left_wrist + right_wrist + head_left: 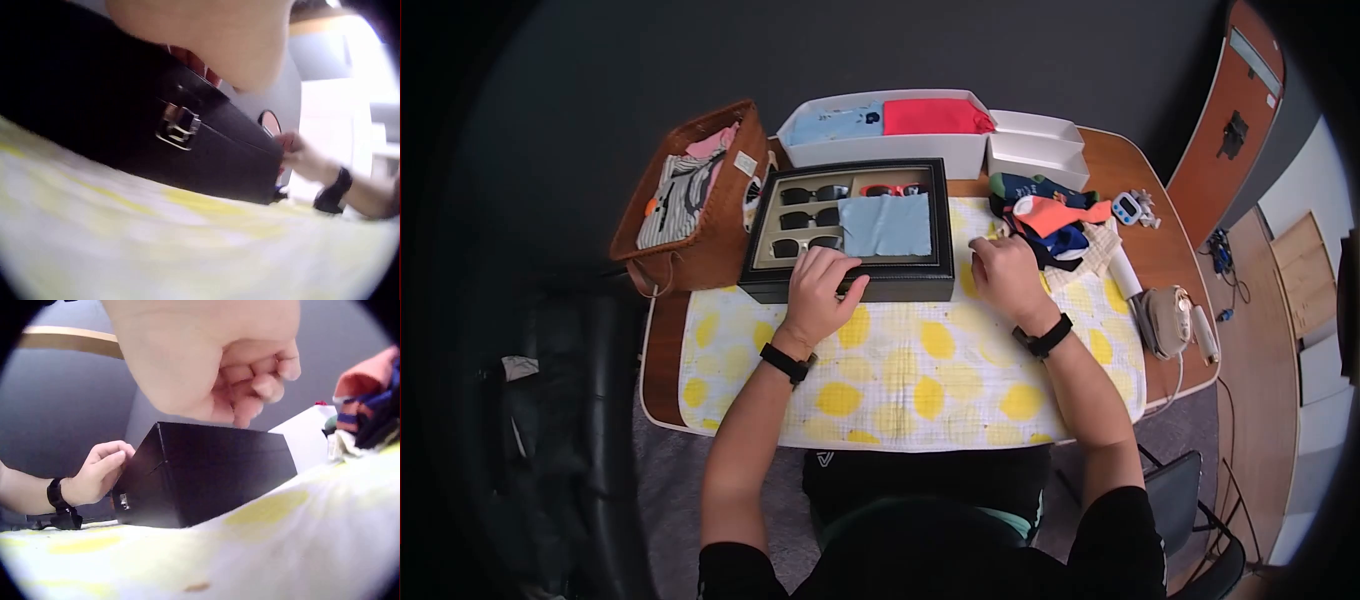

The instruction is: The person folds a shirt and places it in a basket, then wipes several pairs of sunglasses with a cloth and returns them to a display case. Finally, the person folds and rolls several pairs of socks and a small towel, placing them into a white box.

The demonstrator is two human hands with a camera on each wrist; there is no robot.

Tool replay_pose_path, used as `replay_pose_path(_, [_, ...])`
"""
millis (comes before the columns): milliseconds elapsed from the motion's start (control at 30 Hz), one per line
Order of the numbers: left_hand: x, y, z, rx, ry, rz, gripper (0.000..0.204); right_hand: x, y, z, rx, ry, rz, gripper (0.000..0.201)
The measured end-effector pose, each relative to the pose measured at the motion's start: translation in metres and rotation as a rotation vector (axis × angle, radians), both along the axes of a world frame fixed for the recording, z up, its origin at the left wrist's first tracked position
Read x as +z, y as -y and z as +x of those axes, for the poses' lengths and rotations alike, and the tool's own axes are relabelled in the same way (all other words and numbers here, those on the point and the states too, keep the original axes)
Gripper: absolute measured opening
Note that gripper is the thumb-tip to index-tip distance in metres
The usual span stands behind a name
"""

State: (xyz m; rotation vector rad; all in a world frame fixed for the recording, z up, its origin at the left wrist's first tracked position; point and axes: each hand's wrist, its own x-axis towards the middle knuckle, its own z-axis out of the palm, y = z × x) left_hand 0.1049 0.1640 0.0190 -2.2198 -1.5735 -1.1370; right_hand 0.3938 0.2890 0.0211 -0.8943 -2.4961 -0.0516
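A black case (848, 287) with a framed top stands on the lemon-print cloth; several pairs of glasses (808, 217) and a light blue cloth (887, 225) show in it. My left hand (818, 292) rests on the case's front edge, its fingers over the rim and its thumb apart. In the left wrist view a metal clasp (178, 127) is on the case's front. To the right of the case my right hand (1008, 277) hovers with loosely bent fingers and nothing in them. In the right wrist view that hand (212, 362) is above the case's side (225, 469), its fingers partly curled.
At the left stands a brown basket (717, 235) with clothes. White boxes (888, 157) line the back, one with folded fabric. Socks (1060, 217), a small timer (1125, 208) and a beige pouch (1162, 322) lie at the right.
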Motion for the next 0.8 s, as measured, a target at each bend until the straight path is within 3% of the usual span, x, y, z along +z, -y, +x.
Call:
replay_pose_path(67, [0.014, -0.007, 0.003, 0.028, -0.018, -0.082, 0.026, -0.02, -0.002, 0.0, -0.032, -0.22, -0.055, 0.005])
replay_pose_path(200, [0.028, -0.041, 0.017, 0.131, 0.061, -0.176, 0.038, -0.018, 0.009, 0.001, -0.03, -0.343, -0.116, 0.005])
replay_pose_path(267, [0.034, -0.061, 0.025, 0.278, -0.095, -0.397, 0.043, -0.02, 0.009, 0.004, -0.028, -0.331, -0.076, 0.004])
replay_pose_path(400, [0.041, -0.092, 0.047, 0.177, -0.012, -0.589, 0.032, -0.006, 0.007, 0.016, -0.026, -0.357, 0.09, 0.006])
replay_pose_path(433, [0.04, -0.096, 0.061, 0.108, 0.031, -0.417, 0.019, -0.002, 0.008, 0.02, -0.041, -0.371, 0.139, 0.009])
replay_pose_path(467, [0.05, -0.095, 0.081, 0.099, 0.024, -0.425, 0.019, 0.006, 0.01, 0.025, -0.053, -0.374, 0.132, 0.009])
replay_pose_path(533, [0.081, -0.093, 0.122, -0.014, 0.318, -0.304, 0.012, 0.019, 0.011, 0.032, -0.11, -0.622, 0.247, 0.016])
replay_pose_path(567, [0.084, -0.097, 0.133, -0.093, 0.326, -0.192, 0.013, 0.016, 0.003, 0.039, -0.127, -0.675, 0.288, 0.025])
replay_pose_path(600, [0.087, -0.1, 0.144, -0.094, 0.328, -0.194, 0.013, 0.015, -0.002, 0.046, -0.128, -0.673, 0.287, 0.025])
replay_pose_path(667, [0.092, -0.106, 0.166, -0.131, 0.314, -0.093, 0.012, 0.017, -0.01, 0.056, -0.181, -0.927, 0.283, 0.03])
replay_pose_path(767, [0.049, -0.113, 0.184, -0.151, -0.022, -0.358, 0.024, 0.023, -0.011, 0.067, -0.224, -0.962, 0.28, 0.032])
replay_pose_path(800, [0.036, -0.107, 0.193, -0.241, -0.005, -0.391, 0.029, 0.024, -0.012, 0.066, -0.262, -0.953, 0.33, 0.033])
